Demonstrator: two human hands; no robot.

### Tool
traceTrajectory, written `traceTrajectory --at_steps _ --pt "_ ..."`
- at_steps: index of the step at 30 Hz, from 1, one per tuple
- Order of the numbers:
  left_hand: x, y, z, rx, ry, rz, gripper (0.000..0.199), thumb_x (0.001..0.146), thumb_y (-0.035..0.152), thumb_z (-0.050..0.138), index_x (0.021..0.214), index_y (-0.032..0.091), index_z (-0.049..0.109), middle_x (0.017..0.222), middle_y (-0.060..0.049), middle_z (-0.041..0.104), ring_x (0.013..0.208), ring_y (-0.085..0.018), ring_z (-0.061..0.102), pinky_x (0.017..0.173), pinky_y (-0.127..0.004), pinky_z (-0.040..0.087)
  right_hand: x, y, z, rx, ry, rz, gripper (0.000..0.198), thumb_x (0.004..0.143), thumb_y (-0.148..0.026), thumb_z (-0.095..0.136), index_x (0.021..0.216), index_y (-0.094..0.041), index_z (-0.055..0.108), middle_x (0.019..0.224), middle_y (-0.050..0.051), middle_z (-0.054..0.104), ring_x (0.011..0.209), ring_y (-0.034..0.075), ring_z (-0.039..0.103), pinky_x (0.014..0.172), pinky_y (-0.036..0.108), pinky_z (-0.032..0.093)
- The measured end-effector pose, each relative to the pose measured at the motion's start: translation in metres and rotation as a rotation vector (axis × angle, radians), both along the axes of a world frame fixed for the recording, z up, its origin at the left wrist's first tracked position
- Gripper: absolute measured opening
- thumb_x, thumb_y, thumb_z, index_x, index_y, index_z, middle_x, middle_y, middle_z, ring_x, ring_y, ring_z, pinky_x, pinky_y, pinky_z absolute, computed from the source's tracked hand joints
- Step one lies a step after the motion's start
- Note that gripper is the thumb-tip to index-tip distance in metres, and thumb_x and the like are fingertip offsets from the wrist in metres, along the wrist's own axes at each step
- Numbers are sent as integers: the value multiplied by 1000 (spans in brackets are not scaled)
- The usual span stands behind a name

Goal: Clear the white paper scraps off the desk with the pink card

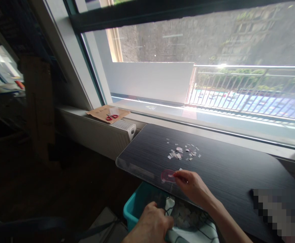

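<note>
My right hand (191, 187) reaches over the front edge of the dark table (225, 168). Its thumb and fingertips pinch a small, rounded piece of pink see-through plastic (167, 176). Below the table edge, my left hand (152, 219) is curled at a teal bin (130, 211). White material with dark lines (193, 234) lies beside that hand; I cannot make out exactly what its fingers grip. Pale scraps (185, 216) show inside the bin. Small white paper scraps (179, 150) are scattered on the table beyond my right hand.
Red-handled scissors (112, 116) lie on a brown paper envelope (100, 113) on the sill, left of the table. A radiator (124, 126) stands below it. A large window runs behind the table. Cardboard (39, 108) stands at the left. A blurred-out patch (279, 209) covers something at right.
</note>
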State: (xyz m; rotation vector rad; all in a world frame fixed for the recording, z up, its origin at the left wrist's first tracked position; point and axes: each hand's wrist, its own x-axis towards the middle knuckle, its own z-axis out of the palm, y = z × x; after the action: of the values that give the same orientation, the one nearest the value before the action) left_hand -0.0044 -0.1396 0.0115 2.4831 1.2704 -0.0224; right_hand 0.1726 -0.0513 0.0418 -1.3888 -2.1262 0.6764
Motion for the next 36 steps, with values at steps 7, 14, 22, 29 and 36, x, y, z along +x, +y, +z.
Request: traceTrajectory --at_steps 7,14,22,29,36 --pt "3 0 2 -3 2 12 22 64 35 75 80 21 69 73 -3 69 71 -23 66 77 -33 44 8 -4 -3 27 34 -85 27 83 -26 49 87 -19 74 72 3 71 62 15 60 57 22 41" --pt "8 5 16 -65 13 -61 23 69 39 70 81 19 70 73 -5 70 70 -24 66 73 -33 44 6 -21 -5 -32 60 46 24 83 -20 49 84 -19 74 72 1 70 63 14 60 59 21 41" --pt "8 1 14 -56 40 -15 21 67 34 72 81 20 69 75 -5 70 73 -25 66 75 -34 44 14 -24 -9 -36 93 -7 24 85 -25 51 85 -19 74 72 1 71 64 14 61 59 21 44" --pt "6 -1 7 -66 30 2 21 66 36 75 79 19 68 75 -4 69 75 -23 65 79 -34 44 51 -24 -27 122 84 -291 28 83 -36 51 85 -20 74 79 4 73 62 16 62 61 24 48" --pt "10 1 7 -80 41 18 22 65 36 77 79 20 67 76 -2 69 78 -22 65 83 -34 43 59 -25 -24 138 10 -347 30 87 -37 48 92 -20 72 84 5 73 68 17 64 64 25 47"
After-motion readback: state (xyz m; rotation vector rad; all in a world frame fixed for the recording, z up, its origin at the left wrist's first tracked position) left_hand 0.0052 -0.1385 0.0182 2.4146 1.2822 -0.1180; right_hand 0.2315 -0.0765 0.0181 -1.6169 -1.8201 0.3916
